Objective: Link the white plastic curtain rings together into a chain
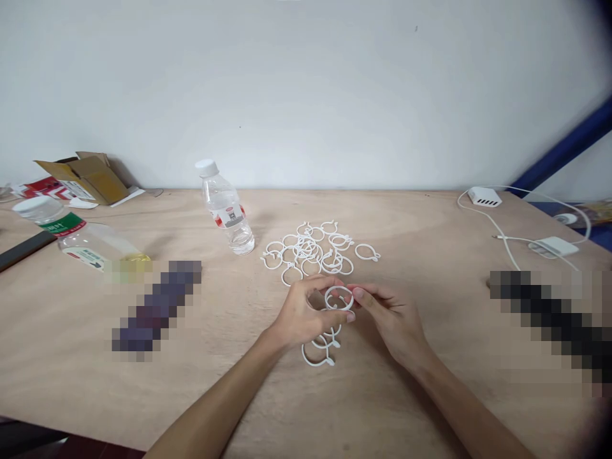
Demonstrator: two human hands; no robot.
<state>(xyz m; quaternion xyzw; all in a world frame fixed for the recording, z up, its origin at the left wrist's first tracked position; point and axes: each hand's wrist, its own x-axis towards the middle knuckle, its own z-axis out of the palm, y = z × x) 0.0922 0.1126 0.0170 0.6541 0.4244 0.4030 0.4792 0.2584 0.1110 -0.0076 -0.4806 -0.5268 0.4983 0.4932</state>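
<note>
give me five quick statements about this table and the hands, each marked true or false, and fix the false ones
1. The right hand is at the edge of a raised white ring. True.
2. The left hand lies flat on the table. False: its thumb and fingers curl about that ring.
3. A heap of loose white rings lies beyond the hands. True.
4. The cardboard box is at the far right. False: it is at the left, near the wall.
5. The green-labelled bottle has yellow liquid near its base. True.
</note>
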